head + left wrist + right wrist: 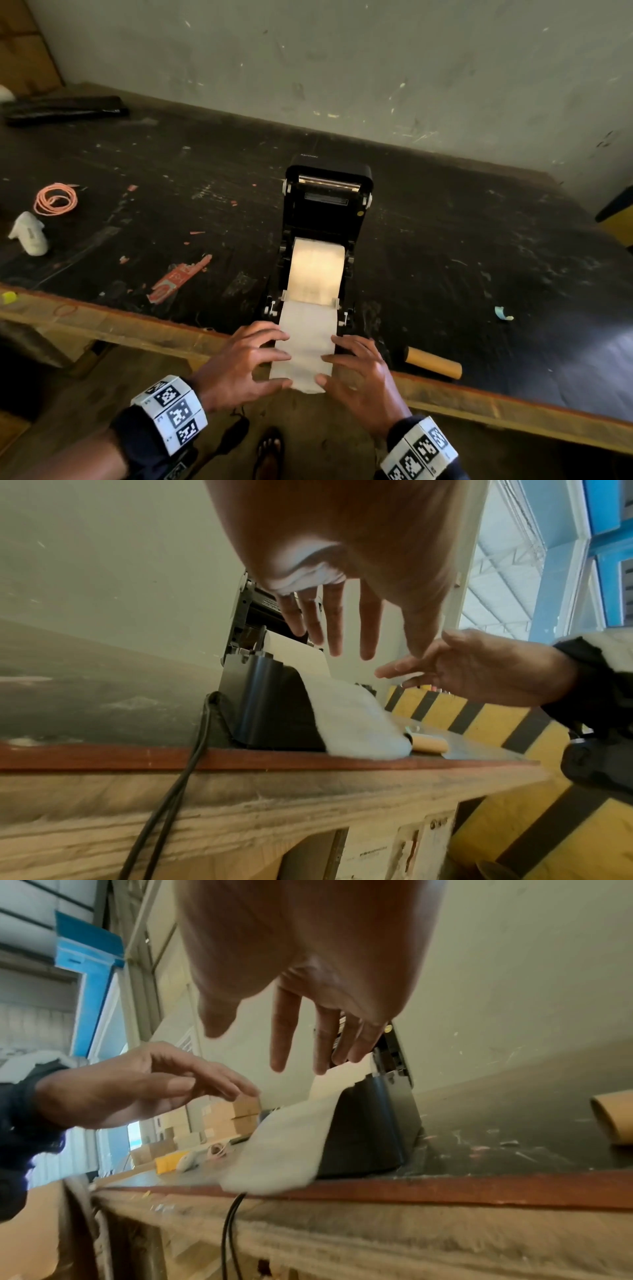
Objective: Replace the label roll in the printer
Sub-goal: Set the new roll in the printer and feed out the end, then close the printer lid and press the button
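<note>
A black label printer [329, 212] stands near the table's front edge with its lid raised. A white label roll [317, 270] sits in its bay. The roll's loose strip [305, 353] runs out over the printer's front down to the table edge. My left hand [253, 356] is at the strip's left side and my right hand [356, 373] at its right, both with fingers spread and straight. In the wrist views the left hand's fingers [329, 620] and the right hand's fingers [308, 1031] hover above the strip [356, 718] without gripping it. An empty cardboard core [433, 362] lies to the right.
The dark table [445, 257] is backed by a wall. On the left lie a pink cable coil [54, 198], a white object [29, 236] and torn red packaging [178, 279]. Black cables [192, 764] hang over the wooden front edge. A yellow-black striped barrier [616, 219] stands far right.
</note>
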The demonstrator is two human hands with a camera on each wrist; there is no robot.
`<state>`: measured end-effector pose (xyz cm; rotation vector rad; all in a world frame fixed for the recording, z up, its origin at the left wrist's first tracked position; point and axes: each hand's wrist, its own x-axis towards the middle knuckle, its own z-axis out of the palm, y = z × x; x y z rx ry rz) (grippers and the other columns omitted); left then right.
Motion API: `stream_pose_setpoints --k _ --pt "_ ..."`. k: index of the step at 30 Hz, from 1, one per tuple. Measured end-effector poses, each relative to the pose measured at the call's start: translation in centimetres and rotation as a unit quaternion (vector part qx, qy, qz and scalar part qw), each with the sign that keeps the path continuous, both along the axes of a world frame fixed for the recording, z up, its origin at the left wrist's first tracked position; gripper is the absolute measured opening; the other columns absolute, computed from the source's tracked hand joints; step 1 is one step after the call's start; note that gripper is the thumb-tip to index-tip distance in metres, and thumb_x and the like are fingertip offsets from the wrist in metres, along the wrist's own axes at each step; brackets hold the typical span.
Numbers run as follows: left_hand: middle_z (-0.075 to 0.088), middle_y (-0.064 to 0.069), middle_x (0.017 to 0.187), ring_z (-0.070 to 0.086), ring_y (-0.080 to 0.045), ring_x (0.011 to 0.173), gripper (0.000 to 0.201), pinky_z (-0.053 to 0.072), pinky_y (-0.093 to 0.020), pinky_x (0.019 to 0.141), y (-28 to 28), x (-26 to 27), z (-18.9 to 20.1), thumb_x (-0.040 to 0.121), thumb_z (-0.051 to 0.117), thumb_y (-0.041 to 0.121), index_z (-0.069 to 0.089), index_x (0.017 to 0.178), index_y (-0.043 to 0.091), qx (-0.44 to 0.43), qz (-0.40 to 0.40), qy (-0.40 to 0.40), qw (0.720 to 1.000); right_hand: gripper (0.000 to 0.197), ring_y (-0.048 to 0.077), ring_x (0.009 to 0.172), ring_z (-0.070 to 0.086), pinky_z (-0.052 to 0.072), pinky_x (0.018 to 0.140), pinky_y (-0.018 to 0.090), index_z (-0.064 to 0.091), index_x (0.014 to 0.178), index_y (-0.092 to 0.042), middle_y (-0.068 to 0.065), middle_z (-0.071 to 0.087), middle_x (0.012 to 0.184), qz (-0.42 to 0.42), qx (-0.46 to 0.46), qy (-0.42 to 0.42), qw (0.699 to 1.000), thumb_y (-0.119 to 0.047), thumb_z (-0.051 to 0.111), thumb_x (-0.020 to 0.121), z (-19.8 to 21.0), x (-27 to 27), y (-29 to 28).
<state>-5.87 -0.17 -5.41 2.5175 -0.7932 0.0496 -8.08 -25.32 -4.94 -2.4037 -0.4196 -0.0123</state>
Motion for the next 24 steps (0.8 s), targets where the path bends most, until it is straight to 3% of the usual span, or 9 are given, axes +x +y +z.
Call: stream_pose_setpoints --k 3,6,10,11,14,17,21,24 --pt "0.041 0.025 0.129 0.019 0.017 0.124 0.075 0.024 -0.021 0.105 0.0 2.4 1.8 0.069 0.032 0.083 0.061 0.115 0.032 -0.067 0.069 0.025 0.995 0.075 0.002 0.137 0.026 0.033 0.112 0.041 0.053 0.125 -0.038 -0.019 0.041 0.141 -0.034 0.025 -0.008 0.999 -0.084 0.033 0.070 1.3 2.3 -1.2" --pt "0.042 0.024 0.131 0.023 0.017 0.126 0.068 0.022 -0.016 0.101 -0.1 5.6 4.0 0.072 0.042 0.075 0.054 0.124 0.033 -0.145 0.115 0.004 0.983 0.078 0.006 0.143 0.013 0.016 0.116 0.037 0.027 0.138 -0.045 -0.014 0.023 0.152 -0.054 0.013 -0.027 0.998 -0.084 0.027 0.071 3.4 5.6 -1.8" --pt "0.039 0.016 0.139 0.022 0.006 0.132 0.067 0.012 -0.006 0.105 -0.1 11.7 7.8 0.074 0.046 0.066 0.051 0.129 0.027 -0.168 0.146 -0.055 0.973 0.073 0.014 0.143 0.016 0.017 0.116 0.040 0.024 0.143 -0.038 -0.003 0.025 0.155 -0.108 0.043 -0.086 0.990 -0.066 0.046 0.080 7.1 12.2 -1.9" --pt "0.040 0.012 0.141 0.022 0.004 0.133 0.068 0.011 -0.007 0.106 -0.1 13.7 8.9 0.074 0.047 0.065 0.051 0.129 0.025 -0.179 0.155 -0.062 0.970 0.071 0.015 0.143 0.018 0.019 0.117 0.042 0.025 0.143 -0.037 -0.001 0.027 0.154 -0.121 0.055 -0.098 0.986 -0.062 0.048 0.080 8.4 14.3 -1.9" --pt "0.040 0.003 0.145 0.023 -0.004 0.135 0.069 0.018 -0.024 0.109 -0.3 18.7 11.5 0.075 0.050 0.063 0.049 0.132 0.024 -0.210 0.170 -0.073 0.960 0.066 0.016 0.142 0.022 0.023 0.116 0.047 0.030 0.143 -0.034 0.002 0.032 0.153 -0.150 0.080 -0.124 0.978 -0.054 0.051 0.084 11.4 19.7 -1.7" --pt "0.039 -0.001 0.146 0.026 -0.010 0.137 0.062 0.023 -0.031 0.111 -0.7 23.2 13.7 0.081 0.057 0.056 0.046 0.133 0.024 -0.241 0.178 -0.074 0.951 0.061 0.016 0.142 0.022 0.023 0.116 0.047 0.034 0.142 -0.032 0.003 0.033 0.152 -0.163 0.089 -0.123 0.975 -0.050 0.052 0.087 13.7 24.1 -1.6" --pt "0.039 -0.006 0.146 0.027 -0.016 0.137 0.062 0.023 -0.032 0.112 -1.5 28.2 15.1 0.078 0.061 0.048 0.046 0.134 0.024 -0.239 0.183 -0.049 0.952 0.063 0.019 0.143 0.019 0.023 0.116 0.049 0.031 0.142 -0.037 0.003 0.030 0.153 -0.170 0.077 -0.055 0.981 -0.052 0.055 0.085 15.4 28.5 -1.7" --pt "0.033 -0.002 0.149 0.023 -0.017 0.139 0.070 0.019 -0.041 0.115 -1.3 30.3 14.9 0.071 0.069 0.054 0.044 0.133 0.032 -0.207 0.177 0.054 0.961 0.071 0.023 0.141 0.026 0.028 0.114 0.049 0.028 0.141 -0.042 0.003 0.031 0.152 -0.159 0.083 0.038 0.983 -0.054 0.062 0.079 15.5 29.9 -2.0"
